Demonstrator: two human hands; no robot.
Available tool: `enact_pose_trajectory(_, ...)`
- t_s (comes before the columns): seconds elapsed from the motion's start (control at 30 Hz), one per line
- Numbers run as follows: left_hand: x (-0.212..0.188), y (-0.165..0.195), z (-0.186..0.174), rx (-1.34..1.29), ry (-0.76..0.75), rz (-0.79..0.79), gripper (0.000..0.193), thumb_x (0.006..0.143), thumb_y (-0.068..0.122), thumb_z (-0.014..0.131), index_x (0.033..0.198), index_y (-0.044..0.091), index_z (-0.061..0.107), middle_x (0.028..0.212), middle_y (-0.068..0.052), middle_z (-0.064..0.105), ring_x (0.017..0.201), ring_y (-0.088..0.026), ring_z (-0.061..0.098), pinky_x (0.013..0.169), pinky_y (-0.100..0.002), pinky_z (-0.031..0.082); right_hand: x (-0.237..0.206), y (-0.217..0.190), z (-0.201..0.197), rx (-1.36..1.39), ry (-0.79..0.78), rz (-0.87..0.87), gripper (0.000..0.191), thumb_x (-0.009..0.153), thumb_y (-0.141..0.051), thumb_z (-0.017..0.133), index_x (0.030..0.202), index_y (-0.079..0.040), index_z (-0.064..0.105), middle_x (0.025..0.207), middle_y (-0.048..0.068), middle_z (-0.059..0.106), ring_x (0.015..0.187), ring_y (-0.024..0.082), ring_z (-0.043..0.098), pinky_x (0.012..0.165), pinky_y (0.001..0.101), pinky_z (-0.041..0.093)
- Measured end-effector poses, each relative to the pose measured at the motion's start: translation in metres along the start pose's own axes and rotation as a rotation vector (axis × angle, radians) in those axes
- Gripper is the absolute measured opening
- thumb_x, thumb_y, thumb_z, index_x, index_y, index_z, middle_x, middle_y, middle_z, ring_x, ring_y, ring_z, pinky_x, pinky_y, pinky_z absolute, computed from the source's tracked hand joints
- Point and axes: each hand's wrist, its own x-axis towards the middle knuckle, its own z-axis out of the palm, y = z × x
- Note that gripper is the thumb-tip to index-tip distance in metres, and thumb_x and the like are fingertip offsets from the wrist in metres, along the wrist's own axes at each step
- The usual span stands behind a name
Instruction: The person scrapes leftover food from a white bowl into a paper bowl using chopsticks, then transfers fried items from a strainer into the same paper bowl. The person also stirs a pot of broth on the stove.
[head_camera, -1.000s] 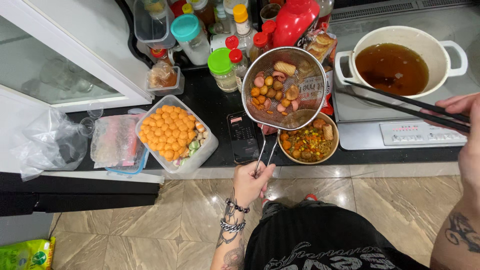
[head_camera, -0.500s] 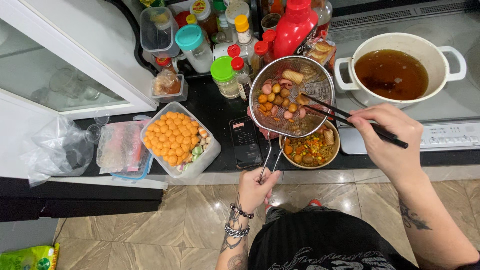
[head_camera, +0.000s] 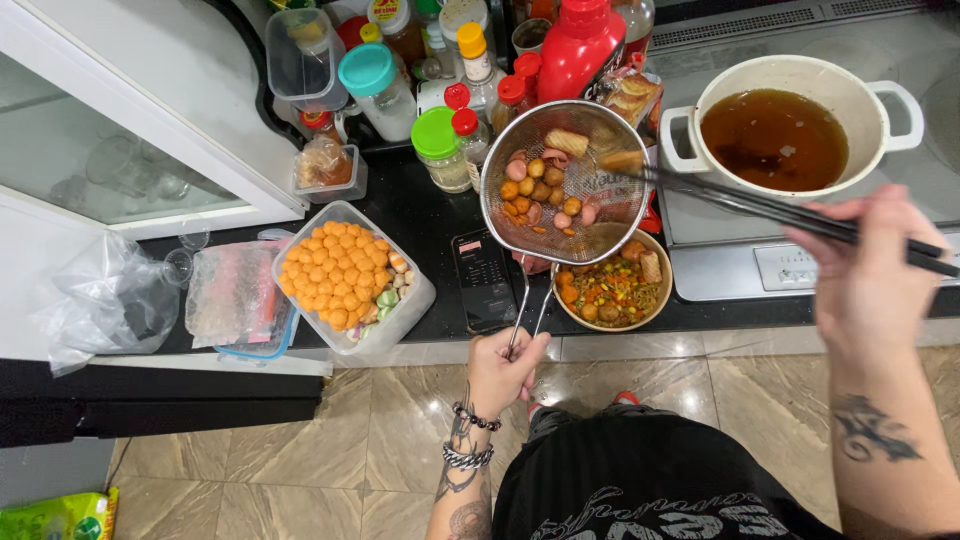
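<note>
My left hand (head_camera: 505, 368) grips the wire handle of a metal mesh strainer (head_camera: 585, 225), held over the counter edge above a bowl of noodles and vegetables (head_camera: 612, 291). Inside the strainer lie several fried balls and sausage pieces (head_camera: 540, 185). My right hand (head_camera: 868, 265) holds long black chopsticks (head_camera: 760, 207); their tips pinch a fried piece (head_camera: 621, 160) at the strainer's right side. A white pot of brown oil (head_camera: 778, 135) stands on the cooktop at the right.
A clear tub of orange balls (head_camera: 345, 275) sits left of a black phone (head_camera: 484, 275). Sauce bottles and jars (head_camera: 470, 60) crowd the back, with a red bottle (head_camera: 580, 45). Plastic bags (head_camera: 110, 300) lie at far left. Tiled floor below.
My right hand came in from the right with the chopsticks, reached into the strainer, and now has drawn back right while the tips hold a fried piece. The view has shifted slightly.
</note>
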Motion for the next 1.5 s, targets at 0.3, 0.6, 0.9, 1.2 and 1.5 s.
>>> enact_pose_trajectory(0.3, 0.002, -0.003, -0.004, -0.042, 0.023, 0.038, 0.037, 0.096, 0.019, 0.074, 0.065, 0.003, 0.06, 0.049, 0.003, 0.057, 0.038, -0.003, 0.049, 0.036, -0.021, 0.037, -0.012, 0.047, -0.125, 0.139, 0.159, 0.225, 0.041, 0.126, -0.023, 0.043, 0.094, 0.0, 0.057, 0.101, 0.015, 0.065, 0.105, 0.027, 0.071, 0.098, 0.0363, 0.059)
enact_pose_trajectory(0.6, 0.004, -0.003, -0.001, -0.011, 0.024, 0.034, 0.036, 0.095, 0.019, 0.074, 0.066, 0.004, 0.061, 0.049, 0.003, 0.058, 0.037, -0.003, 0.049, 0.036, -0.021, 0.036, -0.036, 0.055, -0.019, -0.03, 0.168, 0.48, 0.034, 0.118, -0.02, 0.052, 0.095, 0.003, 0.061, 0.104, 0.015, 0.068, 0.095, 0.027, 0.072, 0.091, 0.0391, 0.063)
enact_pose_trajectory(0.9, 0.002, -0.001, 0.001, -0.02, 0.02, 0.009, 0.037, 0.095, 0.018, 0.074, 0.065, 0.003, 0.06, 0.05, 0.003, 0.057, 0.039, -0.002, 0.049, 0.035, -0.021, 0.036, -0.036, 0.031, 0.0, -0.098, 0.144, 0.477, 0.032, 0.117, -0.019, 0.052, 0.097, 0.004, 0.062, 0.102, 0.014, 0.066, 0.095, 0.026, 0.071, 0.09, 0.0398, 0.063)
enact_pose_trajectory(1.2, 0.003, -0.002, 0.001, 0.004, 0.017, 0.026, 0.034, 0.095, 0.018, 0.074, 0.066, 0.003, 0.062, 0.051, 0.004, 0.056, 0.04, -0.001, 0.048, 0.035, -0.021, 0.037, -0.037, -0.017, 0.007, -0.379, 0.027, 0.161, 0.041, 0.123, -0.017, 0.05, 0.093, 0.009, 0.063, 0.097, 0.017, 0.066, 0.092, 0.023, 0.069, 0.088, 0.0417, 0.066)
enact_pose_trajectory(1.5, 0.003, -0.002, -0.001, -0.024, 0.012, 0.035, 0.037, 0.095, 0.019, 0.074, 0.065, 0.003, 0.06, 0.049, 0.003, 0.056, 0.037, -0.003, 0.049, 0.035, -0.021, 0.036, -0.041, 0.003, 0.018, -0.351, -0.035, 0.148, 0.033, 0.119, -0.013, 0.051, 0.1, 0.011, 0.066, 0.101, 0.017, 0.067, 0.094, 0.023, 0.069, 0.088, 0.0405, 0.065)
